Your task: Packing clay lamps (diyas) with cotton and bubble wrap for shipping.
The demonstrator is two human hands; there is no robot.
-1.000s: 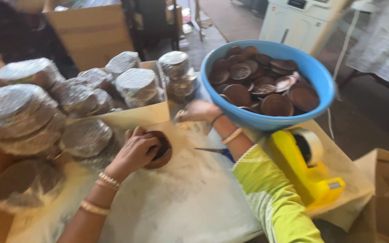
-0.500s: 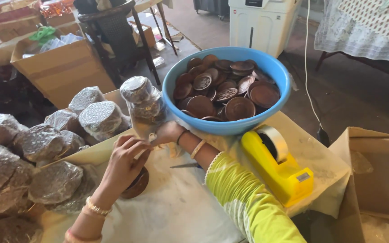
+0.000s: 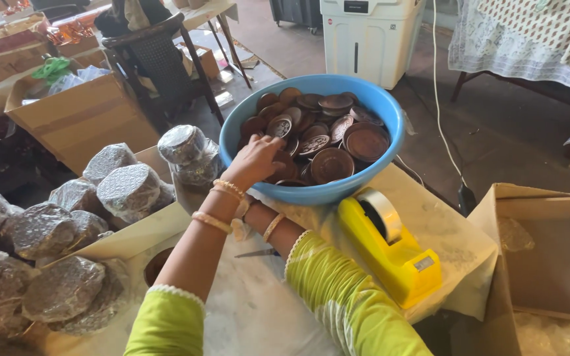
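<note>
A blue plastic bowl full of round brown discs stands at the table's far edge. My left hand reaches over its near rim, fingers bent onto the discs on the left side. My right hand is mostly hidden behind the left forearm below the bowl; only its wrist with a bangle shows. A stack of discs wrapped in clear film stands just left of the bowl. One bare brown disc lies on the white table cover under my left arm.
Several film-wrapped stacks fill an open carton on the left. A yellow tape dispenser sits right of my arms, scissors between them. An open cardboard box stands at right; another box, a chair and a white appliance lie beyond.
My left hand left the brown disc on the table and rose into the blue bowl. The wrapped stack that both hands were at now stands free beside the bowl.
</note>
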